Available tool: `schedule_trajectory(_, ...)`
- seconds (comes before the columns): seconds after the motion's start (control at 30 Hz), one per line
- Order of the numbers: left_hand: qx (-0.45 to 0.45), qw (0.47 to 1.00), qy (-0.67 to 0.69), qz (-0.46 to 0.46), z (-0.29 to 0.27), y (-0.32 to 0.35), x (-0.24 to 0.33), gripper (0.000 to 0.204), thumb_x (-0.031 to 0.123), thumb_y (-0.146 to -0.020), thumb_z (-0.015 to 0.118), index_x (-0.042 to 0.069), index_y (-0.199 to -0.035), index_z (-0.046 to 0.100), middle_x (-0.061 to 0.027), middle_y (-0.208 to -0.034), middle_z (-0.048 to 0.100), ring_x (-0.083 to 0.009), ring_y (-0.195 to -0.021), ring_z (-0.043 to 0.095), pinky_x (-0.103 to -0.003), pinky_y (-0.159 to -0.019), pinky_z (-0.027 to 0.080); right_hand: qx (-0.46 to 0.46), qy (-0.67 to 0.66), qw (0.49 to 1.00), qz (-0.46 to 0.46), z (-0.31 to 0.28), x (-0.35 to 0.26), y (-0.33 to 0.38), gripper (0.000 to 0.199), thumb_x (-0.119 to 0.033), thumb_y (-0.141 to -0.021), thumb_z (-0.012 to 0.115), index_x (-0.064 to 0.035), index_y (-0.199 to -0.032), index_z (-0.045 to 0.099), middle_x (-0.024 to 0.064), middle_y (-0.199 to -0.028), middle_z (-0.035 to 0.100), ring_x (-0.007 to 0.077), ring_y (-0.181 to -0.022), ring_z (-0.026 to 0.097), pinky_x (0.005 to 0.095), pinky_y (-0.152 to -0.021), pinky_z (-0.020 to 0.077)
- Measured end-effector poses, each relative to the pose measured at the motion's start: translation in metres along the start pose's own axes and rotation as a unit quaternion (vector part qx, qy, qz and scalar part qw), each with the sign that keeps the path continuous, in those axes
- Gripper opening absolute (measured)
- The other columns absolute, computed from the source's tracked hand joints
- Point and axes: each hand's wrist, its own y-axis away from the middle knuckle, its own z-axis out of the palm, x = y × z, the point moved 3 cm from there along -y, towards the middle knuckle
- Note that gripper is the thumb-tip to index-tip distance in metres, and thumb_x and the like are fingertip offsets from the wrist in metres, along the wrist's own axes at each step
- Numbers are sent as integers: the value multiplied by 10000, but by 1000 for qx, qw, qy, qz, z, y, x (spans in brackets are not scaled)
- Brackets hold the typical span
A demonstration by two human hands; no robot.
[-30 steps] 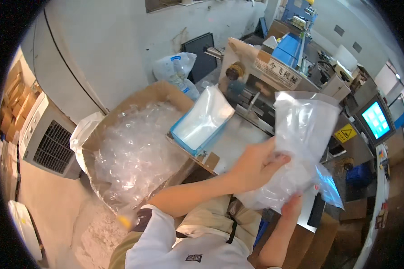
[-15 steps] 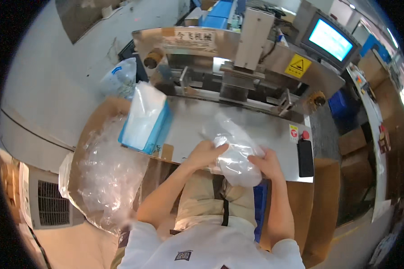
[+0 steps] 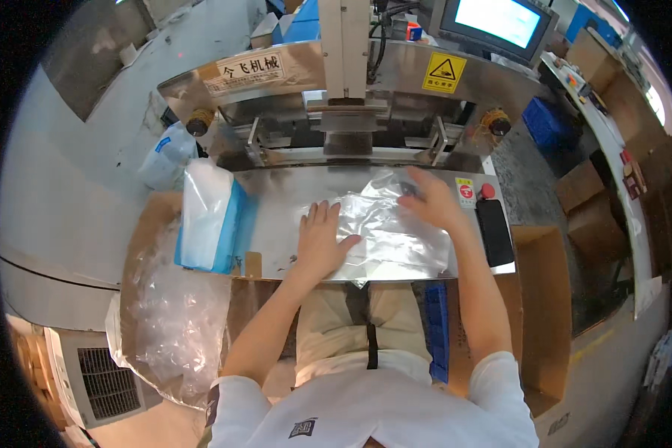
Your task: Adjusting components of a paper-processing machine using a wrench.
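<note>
A clear plastic bag (image 3: 399,243) lies spread on the steel worktop (image 3: 284,196), shiny and creased, its near edge reaching the worktop's front edge. My left hand (image 3: 321,243) rests flat at the bag's left side, fingers spread and thumb over the film. Over the bag's far right part is my right hand (image 3: 434,201), its thumb and fingers apart and grasping nothing that I can see. I cannot tell whether its fingertips touch the film. Beyond both hands stands a steel machine with a central press head (image 3: 349,134).
A blue box (image 3: 235,231) with white film sheets on it stands at the worktop's left. Below it, a carton holds many clear bags (image 3: 175,306). A black phone-like slab (image 3: 493,231) and red button (image 3: 487,191) sit at the right. An open carton (image 3: 545,299) stands lower right.
The bag, bunched and lifted between both hands before, now lies flattened on the worktop. My left hand has opened flat, and my right hand has moved farther away from me. The view has shifted.
</note>
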Motion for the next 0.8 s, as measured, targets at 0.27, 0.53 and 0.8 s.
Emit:
schedule_trajectory(0.27, 28, 998, -8, 63, -4, -11, -2, 508, 247, -819, 705, 84, -1279, 563, -252, -1356, 484, -475, -1314, 380, -551, -1101, 288, 191, 68, 979, 12, 21, -2, 115, 465, -200, -809, 719, 5, -1205, 589, 241, -1236, 575, 439, -1194, 502, 478, -1015, 401)
schedule_trajectory(0.53, -22, 994, -18, 104, -5, -34, 0, 485, 233, -853, 657, 70, -1295, 545, -214, -1380, 469, -439, -1342, 356, -551, -1107, 285, 131, 49, 990, -13, 39, -7, 105, 417, -101, -850, 640, 1, -1246, 558, 255, -1343, 496, 438, -1240, 471, 463, -1021, 407)
schedule_trajectory(0.8, -99, 990, -40, 93, -6, -53, -12, 569, 332, -829, 679, 51, -1299, 525, -234, -1368, 462, -436, -1341, 357, -560, -1103, 282, 172, -125, 977, 13, 53, -27, 77, 431, -117, -898, 593, 6, -1303, 511, 264, -1430, 424, 379, -1191, 540, 386, -880, 504)
